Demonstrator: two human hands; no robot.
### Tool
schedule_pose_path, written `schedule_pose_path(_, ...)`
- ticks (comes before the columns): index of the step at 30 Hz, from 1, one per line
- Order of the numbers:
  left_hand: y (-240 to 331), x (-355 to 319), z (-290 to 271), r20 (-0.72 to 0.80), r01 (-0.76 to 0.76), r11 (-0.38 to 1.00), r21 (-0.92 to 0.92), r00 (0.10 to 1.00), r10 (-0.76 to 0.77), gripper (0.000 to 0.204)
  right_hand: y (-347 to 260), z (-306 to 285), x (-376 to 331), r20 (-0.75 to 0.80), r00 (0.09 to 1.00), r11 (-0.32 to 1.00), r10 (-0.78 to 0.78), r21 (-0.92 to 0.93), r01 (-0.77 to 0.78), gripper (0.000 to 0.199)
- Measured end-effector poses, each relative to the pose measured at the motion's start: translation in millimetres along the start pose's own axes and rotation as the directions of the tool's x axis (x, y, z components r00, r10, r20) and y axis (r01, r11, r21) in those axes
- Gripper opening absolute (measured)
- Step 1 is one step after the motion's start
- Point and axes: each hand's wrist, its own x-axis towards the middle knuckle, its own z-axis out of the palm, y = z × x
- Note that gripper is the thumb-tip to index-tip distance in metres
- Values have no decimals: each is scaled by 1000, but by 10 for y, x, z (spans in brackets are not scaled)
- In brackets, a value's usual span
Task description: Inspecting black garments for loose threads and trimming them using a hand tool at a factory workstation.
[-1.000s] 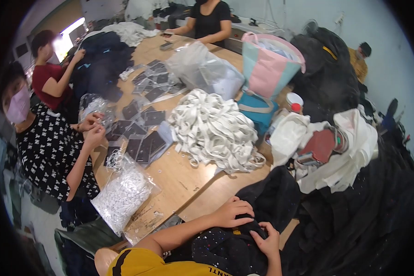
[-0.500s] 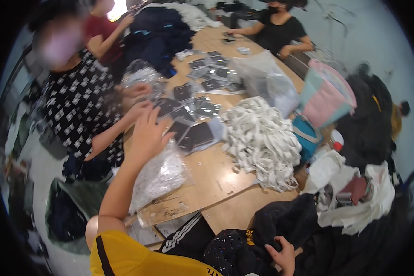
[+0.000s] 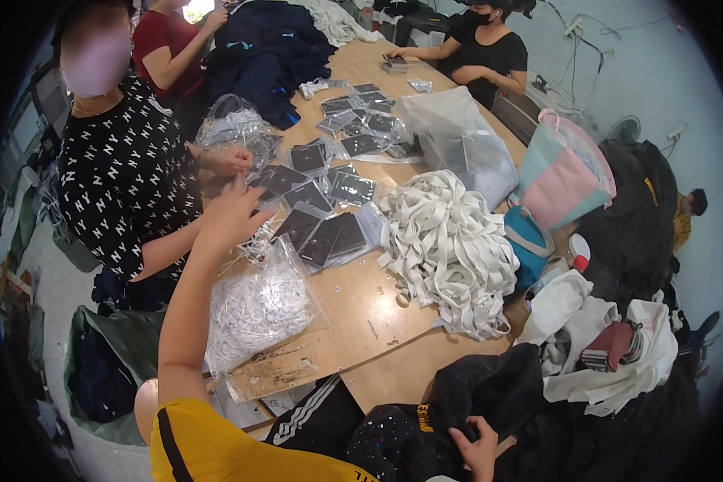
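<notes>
The left hand [image 3: 231, 215] is reaching over flat dark packets [image 3: 323, 238], fingers loosely curled; the right hand [image 3: 478, 450] is pressing spread fingers into black clothing [image 3: 426, 418]

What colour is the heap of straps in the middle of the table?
The heap of straps is white, seen clearly in the head view.

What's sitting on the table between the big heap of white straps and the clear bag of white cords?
In the head view, dark flat packets in clear sleeves and bare wooden tabletop lie between the white straps and the clear bag.
</notes>
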Motion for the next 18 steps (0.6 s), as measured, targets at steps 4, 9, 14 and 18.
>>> schedule_pose_path(4,902,811,-316,70,-132,963,-235,986,153,57,98,-23,12,-22,997,997,79,7,-78,31)
schedule_pose_path(9,1490,1943,-550,-188,-203,967,-157,967,172,67,102,37,-42,-64,997,999,-32,-45,29,29)
schedule_pose_path(14,1914,2408,-770,-20,41,989,-145,999,-44,70,151,59,-64,-105,994,1000,-17,-10,16,27)
schedule_pose_path(18,2037,2506,-759,57,118,965,-235,993,-108,74,178,51,-49,-97,994,999,-40,8,41,26)
